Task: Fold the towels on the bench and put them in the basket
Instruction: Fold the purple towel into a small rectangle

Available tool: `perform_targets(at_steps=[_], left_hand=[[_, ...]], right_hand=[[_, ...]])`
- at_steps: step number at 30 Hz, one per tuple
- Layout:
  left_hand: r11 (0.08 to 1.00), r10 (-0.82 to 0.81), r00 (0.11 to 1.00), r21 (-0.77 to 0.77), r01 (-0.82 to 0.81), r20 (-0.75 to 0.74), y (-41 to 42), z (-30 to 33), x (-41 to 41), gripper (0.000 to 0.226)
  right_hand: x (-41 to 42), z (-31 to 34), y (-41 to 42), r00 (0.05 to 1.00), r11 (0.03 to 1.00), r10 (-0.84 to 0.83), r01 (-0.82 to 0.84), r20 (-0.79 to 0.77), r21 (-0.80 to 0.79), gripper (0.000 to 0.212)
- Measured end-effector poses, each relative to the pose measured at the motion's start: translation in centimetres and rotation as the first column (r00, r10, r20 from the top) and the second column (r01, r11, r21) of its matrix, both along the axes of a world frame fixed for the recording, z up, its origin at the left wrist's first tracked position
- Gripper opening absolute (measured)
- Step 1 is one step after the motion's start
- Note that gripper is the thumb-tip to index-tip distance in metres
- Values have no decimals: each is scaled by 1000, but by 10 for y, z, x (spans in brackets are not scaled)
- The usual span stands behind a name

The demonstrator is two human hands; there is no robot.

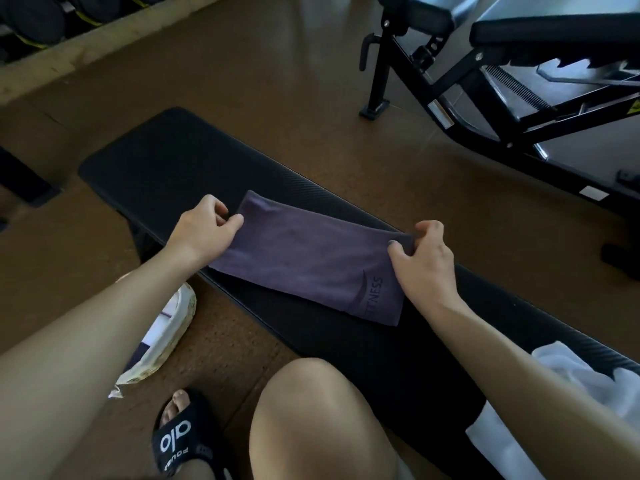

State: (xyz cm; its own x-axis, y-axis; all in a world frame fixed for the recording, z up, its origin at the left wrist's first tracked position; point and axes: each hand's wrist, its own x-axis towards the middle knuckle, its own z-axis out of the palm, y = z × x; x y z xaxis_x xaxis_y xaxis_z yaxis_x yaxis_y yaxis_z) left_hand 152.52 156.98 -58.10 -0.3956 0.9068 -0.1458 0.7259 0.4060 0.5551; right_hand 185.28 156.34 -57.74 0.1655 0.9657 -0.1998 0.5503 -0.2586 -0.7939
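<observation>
Head view, the only one. The purple towel (304, 261) lies flat across the black bench (166, 168) as a long folded strip, with a "FITNESS" print near its right end. The left hand (204, 226) pinches the far left corner between thumb and fingers; the right hand (422, 258) pinches the far right corner the same way. Holding both far corners probably keeps the strip taut and square, likely so the far edge can be brought over the near one for another fold.

The basket (169, 337) stands on the floor just beside the bench, under the left forearm, within easy reach for dropping in a finished towel. A white towel (568, 372) lies bunched on the bench at the right, apparently waiting its turn.

Hidden or unclear: the forearm covers most of the basket, and something white with a dark stripe shows inside, though it cannot be identified. The white towel is cut off by the frame edge. The layer count of the purple towel cannot be read.
</observation>
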Motion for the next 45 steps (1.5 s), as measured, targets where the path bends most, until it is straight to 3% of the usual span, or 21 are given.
perform_targets(at_steps=[4,16,26,36,38,40,43,45], left_hand=[[999,-29,1000,-39,29,-1,-27,-1,-6,25],[996,4,999,94,-10,55,-65,-12,-7,20],[985,-86,993,145,97,-77,-71,-18,-2,8],[984,-119,954,95,151,-276,-70,-21,8,20],[987,-114,927,62,145,-357,-70,-16,14,29],[981,-131,869,63,183,-476,-70,-8,27,44],[884,-365,757,54,465,-542,-64,2,64,59],[790,-543,661,-48,611,-518,-61,-5,87,58]], right_hand=[[1,6,-18,999,994,-5,0,-49,-108,50],[4,0,-63,996,989,34,-23,78,-144,69],[-6,-11,-78,905,997,83,-73,418,-39,41],[-9,-12,-72,841,992,124,-108,527,-60,29],[-9,-9,-71,835,993,118,-103,537,-58,30],[-10,-5,-72,826,993,65,-107,560,44,37],[-31,-6,-74,753,891,109,-363,649,272,55],[-49,-15,-68,678,783,290,-573,675,240,57]])
